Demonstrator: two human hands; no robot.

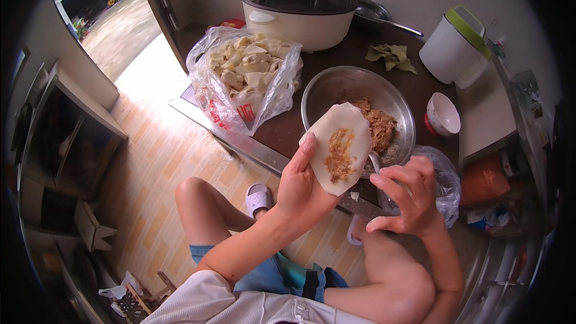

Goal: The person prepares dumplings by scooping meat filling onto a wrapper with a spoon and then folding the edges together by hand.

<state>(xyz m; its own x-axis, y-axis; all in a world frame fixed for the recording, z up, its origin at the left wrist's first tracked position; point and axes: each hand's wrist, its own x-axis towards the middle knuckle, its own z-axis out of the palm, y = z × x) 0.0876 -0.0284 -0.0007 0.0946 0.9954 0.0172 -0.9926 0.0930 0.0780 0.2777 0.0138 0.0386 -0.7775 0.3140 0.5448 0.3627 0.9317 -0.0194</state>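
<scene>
My left hand (299,184) holds a flat, pale dough wrapper (317,153) on its palm and fingers, the thumb over its left edge. A smear of brown minced filling (339,155) lies along the wrapper's middle. Behind it stands a steel mixing bowl (324,83) with a mound of filling (380,130) in it. To the right, my right hand (405,198) is raised, its fingers and thumb apart, with nothing in it. A utensil handle (375,162) leans at the bowl's near rim, close to my right fingertips. A plastic bag (243,112) full of folded wontons (256,63) sits left of the bowl.
An electric cooker (299,22) and a pan (371,11) stand at the back of the brown table (274,144). Crumpled wrappers (392,57), a white jug with a green rim (454,47) and a small bowl (443,114) are at right. A clear bag (445,184) hangs at the near right edge.
</scene>
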